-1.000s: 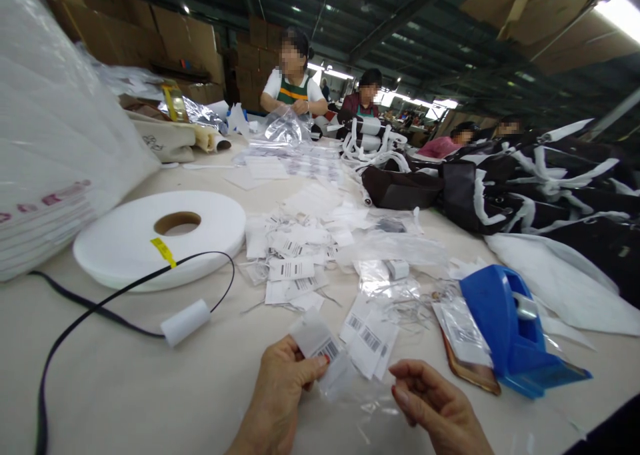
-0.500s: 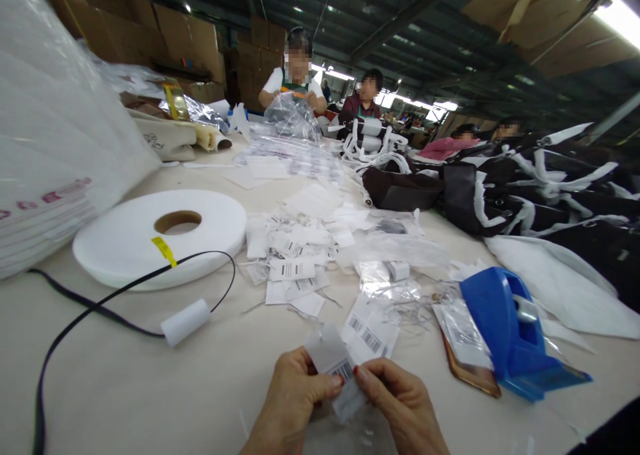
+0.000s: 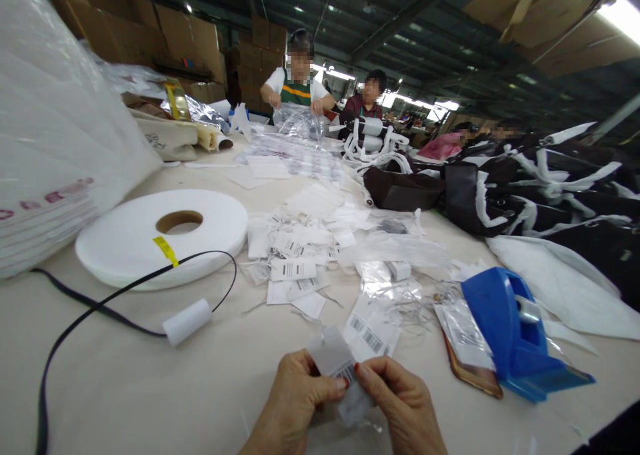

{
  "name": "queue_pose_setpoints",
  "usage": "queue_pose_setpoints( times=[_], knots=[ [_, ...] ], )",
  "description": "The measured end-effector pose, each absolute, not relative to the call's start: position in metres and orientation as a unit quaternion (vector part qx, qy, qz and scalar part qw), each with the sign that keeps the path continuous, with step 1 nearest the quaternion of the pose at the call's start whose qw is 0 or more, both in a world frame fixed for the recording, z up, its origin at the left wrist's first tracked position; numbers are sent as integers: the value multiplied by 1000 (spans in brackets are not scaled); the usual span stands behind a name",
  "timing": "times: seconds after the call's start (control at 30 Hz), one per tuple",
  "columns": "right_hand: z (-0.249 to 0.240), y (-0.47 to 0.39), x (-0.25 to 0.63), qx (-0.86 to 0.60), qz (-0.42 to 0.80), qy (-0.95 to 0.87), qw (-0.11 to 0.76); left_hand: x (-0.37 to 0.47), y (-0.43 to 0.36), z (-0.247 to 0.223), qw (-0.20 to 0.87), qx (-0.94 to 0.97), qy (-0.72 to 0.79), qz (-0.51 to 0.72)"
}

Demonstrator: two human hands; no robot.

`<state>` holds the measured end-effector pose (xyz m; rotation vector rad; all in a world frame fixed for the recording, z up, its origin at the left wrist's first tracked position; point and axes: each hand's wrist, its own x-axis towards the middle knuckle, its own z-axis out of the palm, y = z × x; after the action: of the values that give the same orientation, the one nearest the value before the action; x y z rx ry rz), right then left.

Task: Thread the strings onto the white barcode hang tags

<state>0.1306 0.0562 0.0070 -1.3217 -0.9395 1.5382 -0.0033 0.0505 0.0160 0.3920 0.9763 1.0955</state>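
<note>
My left hand and my right hand meet at the bottom centre, both pinching one white barcode tag in a small clear plastic sleeve. Just beyond my fingers lie two more barcode tags on the cream table. A loose heap of barcode tags and clear bags spreads farther back.
A blue tape dispenser stands to the right over a phone. A big white tape roll, a black cable and a small white cylinder lie left. Black-and-white bags pile up right. Other people work at the far end.
My right hand came in from the right and took hold of the tag that my left hand held. The far person lifted and lowered a clear bag.
</note>
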Motion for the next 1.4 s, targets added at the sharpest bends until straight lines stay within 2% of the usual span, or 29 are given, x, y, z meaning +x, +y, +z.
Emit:
queue_pose_setpoints(
  times=[0.27, 0.47, 0.73, 0.93, 1.07, 1.2, 1.4],
  knots=[
    [13, 57, 132, -551, 581, -325, 503, -7, 55, 16, 639, 320, 542, 443],
    [14, 57, 136, -564, 535, -323, 540, 9, 45, 16, 493, 454, 641, 373],
    [12, 52, 134, -566, 531, -344, 529, 8, 46, 9, 596, 413, 591, 355],
    [6, 47, 135, -583, 421, -466, 516, 0, 47, 11, 613, 394, 575, 372],
    [4, 48, 135, -577, 474, -432, 506, 0, 48, 9, 582, 397, 598, 383],
    [4, 48, 138, -571, 512, -388, 511, -2, 52, 6, 542, 367, 594, 467],
    [-6, 37, 139, -585, 518, -400, 480, -11, 57, 17, 631, 292, 541, 474]
  ],
)
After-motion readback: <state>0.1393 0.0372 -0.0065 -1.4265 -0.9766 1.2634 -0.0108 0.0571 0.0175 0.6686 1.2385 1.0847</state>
